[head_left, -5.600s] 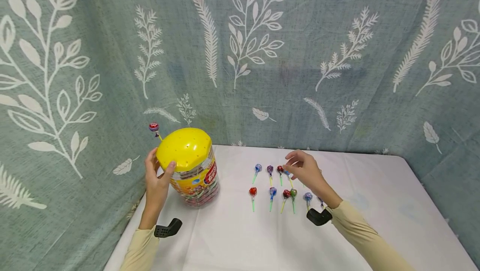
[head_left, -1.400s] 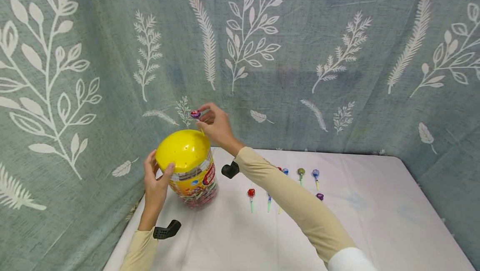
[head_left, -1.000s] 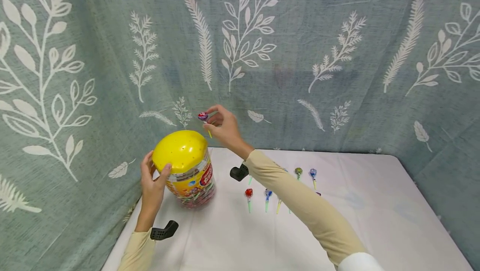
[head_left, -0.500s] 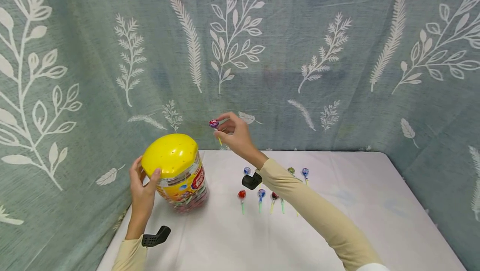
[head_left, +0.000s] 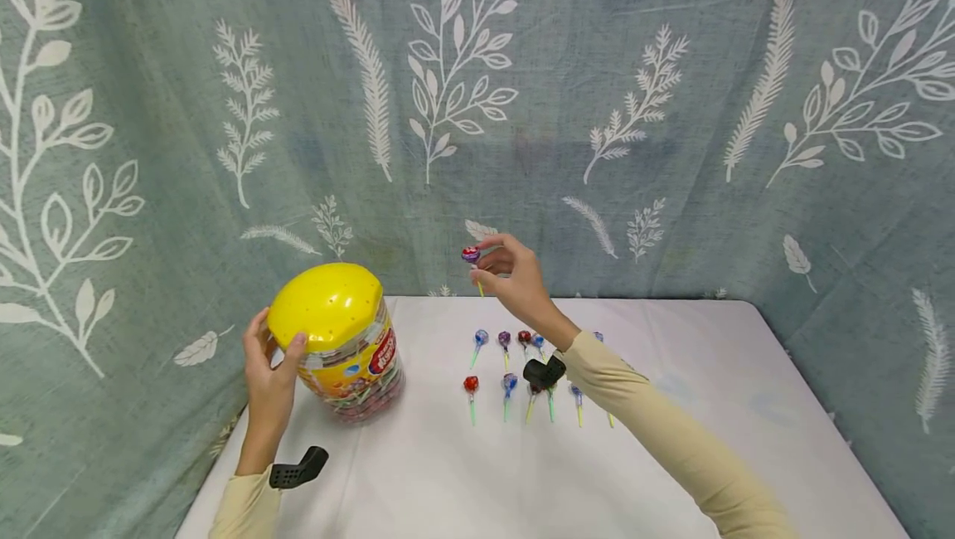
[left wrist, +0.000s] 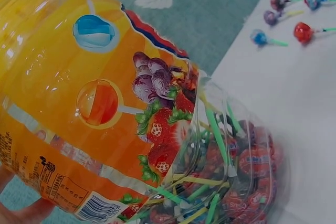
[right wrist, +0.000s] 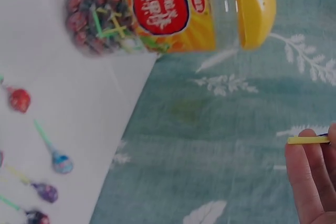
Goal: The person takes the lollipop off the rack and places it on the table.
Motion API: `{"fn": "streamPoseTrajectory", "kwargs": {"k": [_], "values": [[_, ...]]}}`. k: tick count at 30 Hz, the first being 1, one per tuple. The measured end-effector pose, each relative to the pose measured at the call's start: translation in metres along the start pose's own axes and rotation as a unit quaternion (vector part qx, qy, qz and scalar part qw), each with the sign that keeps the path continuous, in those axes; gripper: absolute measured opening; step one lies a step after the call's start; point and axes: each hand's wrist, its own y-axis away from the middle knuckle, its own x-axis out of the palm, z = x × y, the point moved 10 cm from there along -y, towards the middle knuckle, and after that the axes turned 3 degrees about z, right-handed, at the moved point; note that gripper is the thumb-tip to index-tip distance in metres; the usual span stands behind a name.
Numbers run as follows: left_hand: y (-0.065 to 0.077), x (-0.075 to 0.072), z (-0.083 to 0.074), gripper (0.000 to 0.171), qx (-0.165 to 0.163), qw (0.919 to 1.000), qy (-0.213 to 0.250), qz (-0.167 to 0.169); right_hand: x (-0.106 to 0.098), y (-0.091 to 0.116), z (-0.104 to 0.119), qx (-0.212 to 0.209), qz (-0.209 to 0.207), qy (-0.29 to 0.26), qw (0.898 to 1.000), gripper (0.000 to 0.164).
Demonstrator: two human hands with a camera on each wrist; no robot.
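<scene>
My left hand (head_left: 270, 381) grips a plastic candy jar (head_left: 351, 402) near its top, thumb on the edge of the domed yellow lid (head_left: 328, 303). The jar leans a little to the left on the table; lollipops show through its clear base in the left wrist view (left wrist: 247, 171). My right hand (head_left: 518, 278), raised past the jar's right side, pinches a lollipop (head_left: 470, 254) with a red and purple wrapper. Its yellow stick (right wrist: 307, 140) points out from the fingers in the right wrist view, where the candy head is out of sight.
Two rows of wrapped lollipops lie on the white table (head_left: 448, 481), among them a red one (head_left: 471, 384) and a blue one (head_left: 481, 337). My right forearm hides some at the right. A patterned grey-green curtain (head_left: 507, 166) hangs close behind and to the left.
Earlier the lollipop stuck up at the lid's left edge while my right hand was over the rows. My right hand then held it beside the lid and has carried it right. The left hand keeps its grip.
</scene>
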Motion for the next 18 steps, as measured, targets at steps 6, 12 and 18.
{"fn": "streamPoseTrajectory", "kwargs": {"k": [6,12,18], "values": [[0.002,-0.002,-0.001,0.067,-0.004,1.0000,0.007,-0.001,-0.025,0.018,-0.012,0.026,-0.017,-0.002,1.000,0.034],[0.002,-0.001,-0.001,0.067,-0.002,1.0000,0.003,-0.002,-0.050,0.036,-0.023,0.053,-0.038,-0.002,0.998,0.035],[0.000,-0.002,-0.001,0.066,-0.005,1.0000,0.002,-0.004,-0.077,0.054,-0.038,0.087,-0.060,0.009,0.994,0.036]]}}
